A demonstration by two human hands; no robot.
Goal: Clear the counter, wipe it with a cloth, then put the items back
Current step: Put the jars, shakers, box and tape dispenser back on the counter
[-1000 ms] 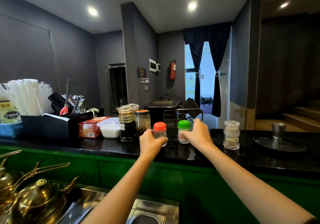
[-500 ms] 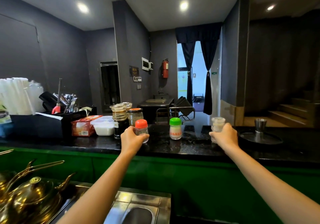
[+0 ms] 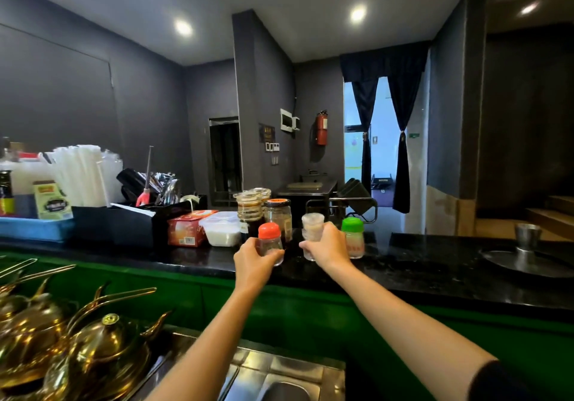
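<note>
Carried leftward, our right hand [image 3: 329, 247] gripped the clear jar [image 3: 311, 225] just left of the green-capped shaker [image 3: 353, 237]; our left hand [image 3: 253, 262] clasped the orange-capped shaker [image 3: 269, 239] above the surface [image 3: 435, 264]. Light, slippery glass, best held mid-body.

From my feed I see two bare forearms running from the bottom edge of the frame up toward the middle, both slim and uncovered from wrist to well past the mid-forearm. The left hand [image 3: 253, 262] is bare, with no ring, watch or band that I can make out, and the same goes for the right hand [image 3: 326, 250]. At the lower right corner the right arm ends in the hem of a dark sleeve [image 3: 509, 385], black or near black, plain, with no print or seam detail I can tell. The left arm shows no sleeve at all within the frame. No gloves, no bracelets, no markings on either wrist.
</note>
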